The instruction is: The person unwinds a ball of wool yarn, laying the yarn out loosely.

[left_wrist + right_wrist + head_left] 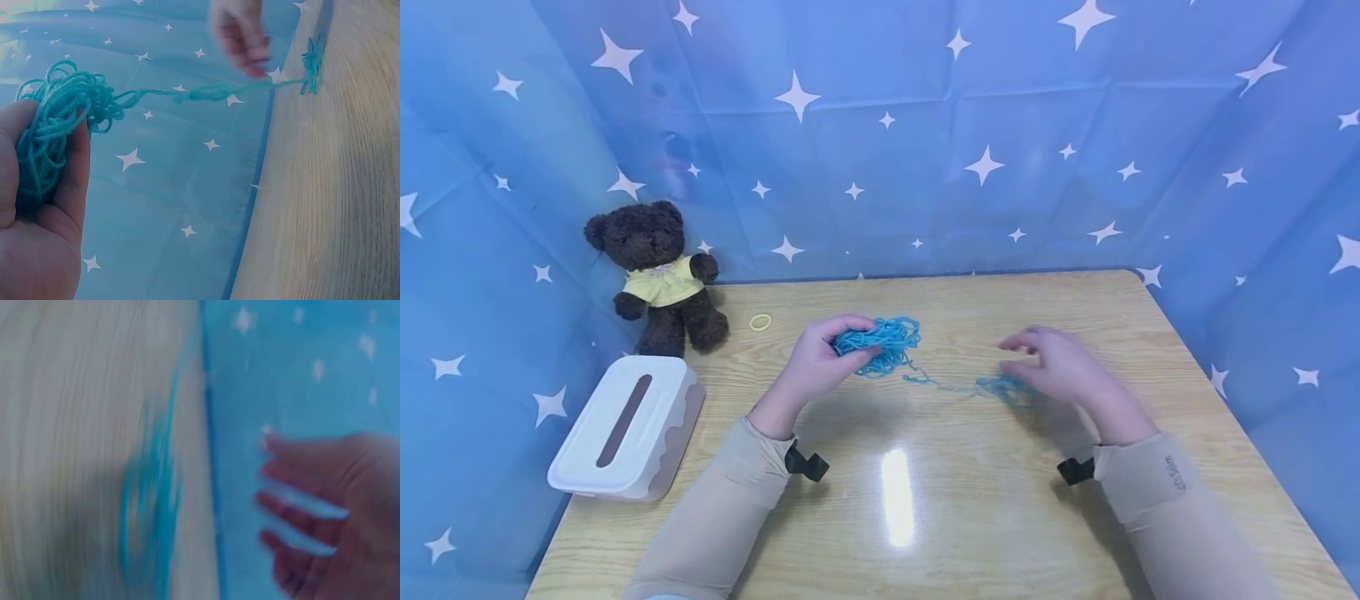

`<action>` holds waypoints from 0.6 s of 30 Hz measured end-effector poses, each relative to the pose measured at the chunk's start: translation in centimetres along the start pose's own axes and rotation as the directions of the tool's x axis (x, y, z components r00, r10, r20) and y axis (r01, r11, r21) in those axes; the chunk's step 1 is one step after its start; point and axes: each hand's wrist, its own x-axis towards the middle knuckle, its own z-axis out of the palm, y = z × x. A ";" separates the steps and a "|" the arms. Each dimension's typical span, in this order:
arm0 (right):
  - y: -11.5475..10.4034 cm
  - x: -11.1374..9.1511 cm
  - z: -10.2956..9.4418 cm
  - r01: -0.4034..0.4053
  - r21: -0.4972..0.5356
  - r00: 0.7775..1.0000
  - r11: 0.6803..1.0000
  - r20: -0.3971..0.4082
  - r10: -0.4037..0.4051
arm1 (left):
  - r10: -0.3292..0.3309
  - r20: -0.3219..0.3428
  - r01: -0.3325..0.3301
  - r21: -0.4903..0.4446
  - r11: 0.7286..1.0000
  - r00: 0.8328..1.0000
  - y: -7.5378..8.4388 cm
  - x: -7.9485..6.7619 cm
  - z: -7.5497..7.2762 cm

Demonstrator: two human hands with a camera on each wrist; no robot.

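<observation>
A tangled bundle of turquoise yarn (891, 337) is gripped in my left hand (820, 357), between thumb and fingers, above the table. Loops stick out past the fingertips in the left wrist view. From the bundle a knotted strand (206, 93) stretches across to a smaller loose heap of the same yarn (150, 506) lying on the wood. Over that heap my right hand (1060, 367) hovers, blurred by motion. In the right wrist view its fingers (300, 478) are spread and loosely bent, with nothing between them.
A brown teddy bear (658, 279) in a yellow shirt sits at the back left. In front of it stands a white tissue box (602, 425) with a slotted lid. A small yellow ring (760, 322) lies on the wooden table (970, 500). A blue starred curtain (880, 217) hangs behind.
</observation>
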 end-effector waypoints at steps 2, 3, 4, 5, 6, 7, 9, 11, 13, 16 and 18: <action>-2.6 0.7 0.9 0.066 0.093 0.996 0.994 -0.062 -0.060 | -0.009 0.001 0.009 0.001 1.000 1.000 0.1 0.0 0.0; -3.8 1.0 1.4 0.103 0.137 0.992 0.985 -0.081 -0.092 | -0.012 0.002 0.012 0.003 1.000 1.000 0.1 0.0 0.1; -4.9 1.3 1.9 0.136 0.179 0.988 0.974 -0.093 -0.121 | -0.012 0.002 0.012 0.003 1.000 1.000 0.2 0.0 0.1; -6.0 1.7 2.3 0.159 0.208 0.985 0.965 -0.100 -0.141 | -0.010 0.003 0.010 0.003 1.000 1.000 0.2 -0.1 0.0; -6.9 2.0 2.8 0.183 0.226 0.981 0.957 -0.105 -0.163 | -0.009 0.004 0.009 0.002 1.000 1.000 0.3 -0.1 0.0; -7.6 2.3 3.2 0.197 0.242 0.979 0.950 -0.102 -0.177 | -0.007 0.004 0.007 -0.001 1.000 1.000 0.3 -0.1 0.0; -8.8 2.9 4.0 0.214 0.265 0.976 0.940 -0.087 -0.197 | -0.004 0.007 0.004 -0.008 1.000 1.000 0.4 -0.2 0.0; -9.4 3.5 4.7 0.213 0.289 0.977 0.934 -0.080 -0.198 | -0.004 0.008 0.004 -0.013 1.000 1.000 0.4 -0.2 -0.1; -9.6 3.8 5.2 0.203 0.325 0.979 0.924 -0.078 -0.187 | -0.004 0.008 0.004 -0.019 1.000 1.000 0.4 -0.2 -0.1; -9.5 3.9 5.6 0.176 0.378 0.984 0.909 -0.102 -0.148 | -0.006 0.006 0.006 -0.017 1.000 1.000 0.4 -0.2 -0.1; -9.5 3.8 5.5 0.167 0.396 0.984 0.903 -0.119 -0.130 | -0.003 0.005 0.003 -0.015 1.000 1.000 0.4 -0.2 -0.2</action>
